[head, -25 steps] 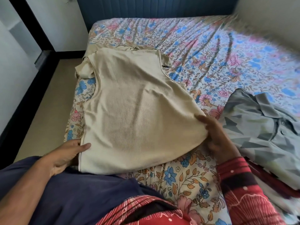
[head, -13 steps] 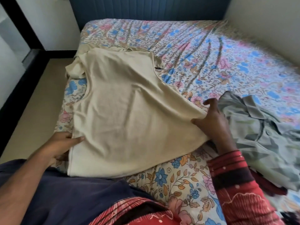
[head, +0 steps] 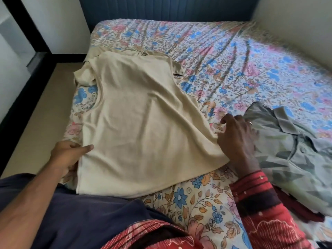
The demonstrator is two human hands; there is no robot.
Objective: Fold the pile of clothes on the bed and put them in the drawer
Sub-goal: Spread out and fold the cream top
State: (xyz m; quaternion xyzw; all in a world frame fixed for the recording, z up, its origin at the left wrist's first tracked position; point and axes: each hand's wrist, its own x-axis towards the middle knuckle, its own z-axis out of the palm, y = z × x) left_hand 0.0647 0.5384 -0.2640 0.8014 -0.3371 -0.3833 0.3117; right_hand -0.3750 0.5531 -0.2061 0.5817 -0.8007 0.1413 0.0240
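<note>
A beige t-shirt (head: 143, 123) lies spread flat on the floral bed sheet (head: 233, 65), neck toward the headboard, one sleeve bunched at its upper left. My left hand (head: 68, 153) pinches the shirt's lower left edge, thumb on top. My right hand (head: 237, 139), fingers curled, holds the shirt's right edge where the cloth runs under the palm. A grey-green patterned collared shirt (head: 296, 159) lies crumpled just right of that hand, with a dark red garment (head: 296, 211) showing under it. No drawer is in view.
A dark blue cloth (head: 80, 221) covers the near left corner below the t-shirt's hem. The blue padded headboard (head: 170, 9) closes the far end and a wall (head: 296, 33) runs along the right. Beige floor (head: 45, 114) lies left of the bed.
My right hand has slid up the t-shirt's right edge, away from the hem corner, drawing the cloth taut. My left hand has kept its pinch on the left edge.
</note>
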